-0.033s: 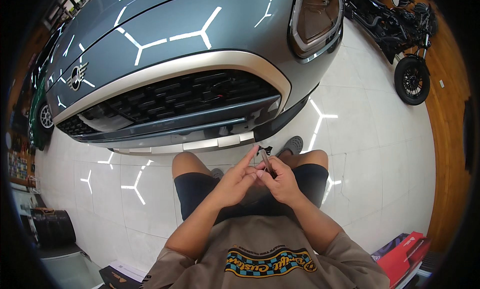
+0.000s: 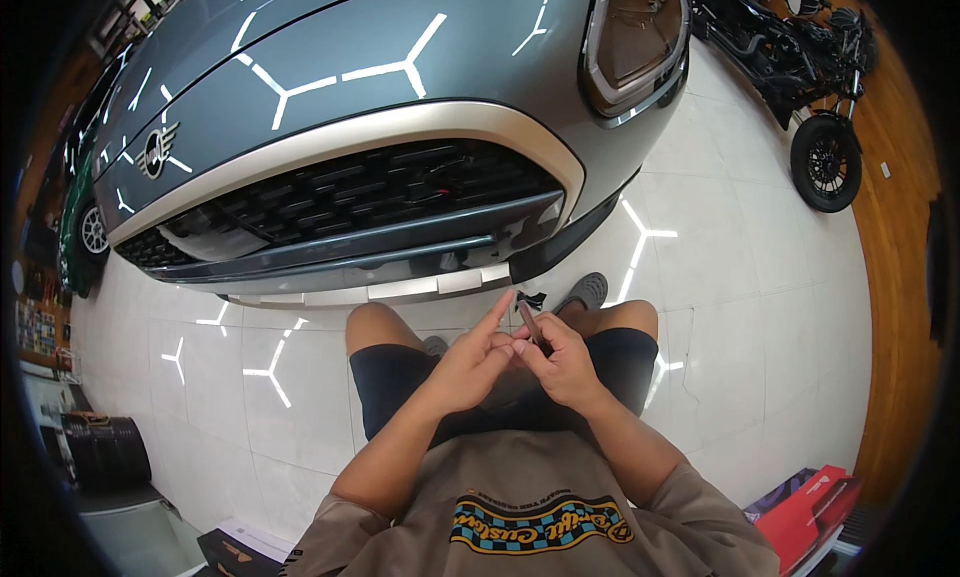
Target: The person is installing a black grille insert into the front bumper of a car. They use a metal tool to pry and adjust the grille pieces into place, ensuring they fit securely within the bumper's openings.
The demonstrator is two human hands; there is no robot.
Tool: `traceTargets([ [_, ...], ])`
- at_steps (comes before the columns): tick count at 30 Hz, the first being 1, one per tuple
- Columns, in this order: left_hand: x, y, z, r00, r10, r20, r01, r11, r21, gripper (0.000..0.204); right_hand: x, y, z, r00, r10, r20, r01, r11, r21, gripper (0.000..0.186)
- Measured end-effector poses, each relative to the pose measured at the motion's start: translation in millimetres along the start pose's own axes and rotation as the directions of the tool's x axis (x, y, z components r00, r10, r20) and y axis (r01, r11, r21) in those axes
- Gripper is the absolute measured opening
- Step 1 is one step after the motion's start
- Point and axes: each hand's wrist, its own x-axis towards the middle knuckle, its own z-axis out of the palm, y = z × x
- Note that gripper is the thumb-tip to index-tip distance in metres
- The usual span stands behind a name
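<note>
Both my hands meet between my knees, in front of a grey-blue car (image 2: 350, 37). Upright in my right hand (image 2: 562, 365) is a thin, dark brownish strip (image 2: 530, 319), pinched between thumb and fingers. My left hand (image 2: 474, 365) points its index finger away from me, while its thumb and other fingers are closed against my right fingertips. Whatever lies between those fingertips is too small to make out. Just past the fingers shows a small black piece (image 2: 531, 300); I cannot tell whether it is held or lies lower down.
The car's black grille (image 2: 390, 192) and lower bumper are close ahead. A black motorcycle (image 2: 785, 62) stands at far right, a green car (image 2: 78, 232) at far left. Boxes lie near me: a red one (image 2: 805, 507) at right, a black one (image 2: 240, 552) at left. Pale tiles (image 2: 760, 287) cover the floor.
</note>
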Motion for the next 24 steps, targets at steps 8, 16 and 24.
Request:
traceTargets([
  [8, -10, 6, -26, 0.996, -0.091, -0.025, 0.094, 0.958, 0.27, 0.07, -12, 9, 13, 0.956, 0.285, -0.064, -0.271, 0.947, 0.173, 0.013],
  [16, -11, -16, 6, 0.998, -0.024, -0.064, 0.044, 0.946, 0.322, 0.054, -16, 28, 7, 0.995, 0.028, -0.093, -0.032, 0.999, -0.042, 0.013],
  [24, 1, 23, -25, 0.814, 0.216, -0.539, 0.135, 0.833, 0.537, 0.02, -40, 43, -13, 0.959, 0.234, -0.158, -0.222, 0.971, 0.092, 0.019],
])
